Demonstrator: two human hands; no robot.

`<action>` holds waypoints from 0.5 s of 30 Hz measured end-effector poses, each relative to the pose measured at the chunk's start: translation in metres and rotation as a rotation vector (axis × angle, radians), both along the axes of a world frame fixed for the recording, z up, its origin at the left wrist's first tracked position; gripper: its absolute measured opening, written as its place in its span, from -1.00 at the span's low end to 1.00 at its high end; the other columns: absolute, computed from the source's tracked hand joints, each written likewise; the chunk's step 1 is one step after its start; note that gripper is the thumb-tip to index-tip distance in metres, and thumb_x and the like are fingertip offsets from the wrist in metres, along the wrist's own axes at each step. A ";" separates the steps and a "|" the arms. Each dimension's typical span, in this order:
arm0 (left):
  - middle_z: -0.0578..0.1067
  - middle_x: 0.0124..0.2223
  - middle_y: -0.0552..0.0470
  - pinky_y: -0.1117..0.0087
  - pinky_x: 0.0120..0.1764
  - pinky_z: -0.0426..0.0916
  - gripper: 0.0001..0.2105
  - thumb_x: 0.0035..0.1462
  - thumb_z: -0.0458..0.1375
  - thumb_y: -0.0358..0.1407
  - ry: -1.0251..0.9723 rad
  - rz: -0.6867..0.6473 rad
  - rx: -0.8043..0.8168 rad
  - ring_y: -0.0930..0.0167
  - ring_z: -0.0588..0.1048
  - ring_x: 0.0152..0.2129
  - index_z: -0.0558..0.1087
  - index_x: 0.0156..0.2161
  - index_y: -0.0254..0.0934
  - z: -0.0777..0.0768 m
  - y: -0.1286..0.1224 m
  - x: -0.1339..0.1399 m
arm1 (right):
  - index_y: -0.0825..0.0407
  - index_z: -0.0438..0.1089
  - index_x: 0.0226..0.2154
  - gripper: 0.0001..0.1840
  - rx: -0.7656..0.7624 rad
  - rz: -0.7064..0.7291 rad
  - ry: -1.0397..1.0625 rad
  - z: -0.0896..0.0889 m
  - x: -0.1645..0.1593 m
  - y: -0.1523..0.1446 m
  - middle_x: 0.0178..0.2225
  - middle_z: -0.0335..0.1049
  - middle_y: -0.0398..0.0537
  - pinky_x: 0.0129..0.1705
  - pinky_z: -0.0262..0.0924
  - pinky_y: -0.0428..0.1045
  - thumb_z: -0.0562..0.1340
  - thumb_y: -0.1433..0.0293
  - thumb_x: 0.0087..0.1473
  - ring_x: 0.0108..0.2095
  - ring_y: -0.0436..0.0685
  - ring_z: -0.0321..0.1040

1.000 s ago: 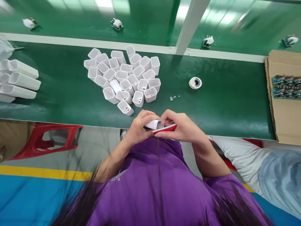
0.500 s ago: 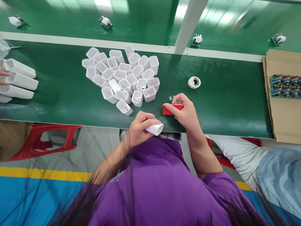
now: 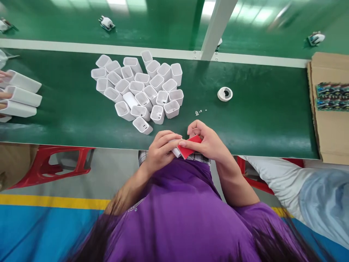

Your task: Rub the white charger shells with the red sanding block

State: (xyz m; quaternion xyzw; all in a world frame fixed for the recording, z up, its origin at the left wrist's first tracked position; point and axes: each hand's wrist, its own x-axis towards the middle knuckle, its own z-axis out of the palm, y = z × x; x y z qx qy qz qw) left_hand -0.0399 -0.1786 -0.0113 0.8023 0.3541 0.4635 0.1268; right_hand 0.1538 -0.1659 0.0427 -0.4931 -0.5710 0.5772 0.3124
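Note:
Near the bench's front edge, my left hand point(image 3: 163, 147) is closed around a white plastic housing point(image 3: 176, 152), which is partly hidden by my fingers. My right hand point(image 3: 205, 142) pinches a flat red card-like piece point(image 3: 188, 149) and holds it against the housing's right end. What the red piece covers there cannot be seen. Just beyond my right hand lie several tiny clear bits point(image 3: 198, 112). To the left, a cluster of white open-topped housings point(image 3: 141, 87) stands on the green bench, some showing slots in the bottom.
A white tape roll point(image 3: 225, 94) lies on the green bench point(image 3: 261, 120). At right, circuit boards point(image 3: 332, 96) rest on cardboard point(image 3: 334, 134). Another person's fingers touch white housings point(image 3: 23, 94) at far left. Behind a pale rail, small assemblies point(image 3: 107, 23) sit on a green surface.
My right hand has moved left and toward me, bringing the red piece from above the bench onto the housing. My left hand still grips the housing. The small assemblies behind the rail have shifted left.

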 end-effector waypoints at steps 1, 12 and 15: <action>0.63 -0.19 0.00 0.30 -0.14 0.51 -0.86 0.24 0.19 -0.41 0.009 0.012 0.008 0.36 0.53 -0.19 0.55 -0.14 -0.16 0.000 0.000 0.000 | -0.04 0.22 -0.36 -0.50 -0.008 -0.010 -0.009 -0.002 0.005 0.002 -0.61 0.12 -0.36 -0.53 -0.09 -0.10 0.45 0.04 -0.09 -0.59 -0.07 0.01; 0.64 -0.18 -0.01 0.28 -0.15 0.51 -0.84 0.14 0.32 -0.27 -0.165 -0.018 -0.158 0.35 0.57 -0.21 0.55 -0.15 -0.15 0.002 0.000 -0.004 | -0.02 0.25 -0.40 -0.54 0.110 -0.139 -0.046 0.002 0.006 -0.001 -0.56 0.16 -0.30 -0.50 -0.03 -0.08 0.43 0.03 -0.05 -0.56 -0.06 0.05; 0.64 -0.23 -0.04 0.37 -0.29 0.50 -0.69 0.01 0.41 -0.16 -0.345 -0.077 -0.457 0.36 0.60 -0.32 0.54 -0.16 -0.23 0.006 0.001 -0.009 | -0.04 0.24 -0.41 -0.54 0.131 -0.309 -0.065 -0.002 0.014 0.005 -0.58 0.09 -0.31 -0.51 -0.05 -0.08 0.41 0.01 -0.03 -0.56 -0.04 0.02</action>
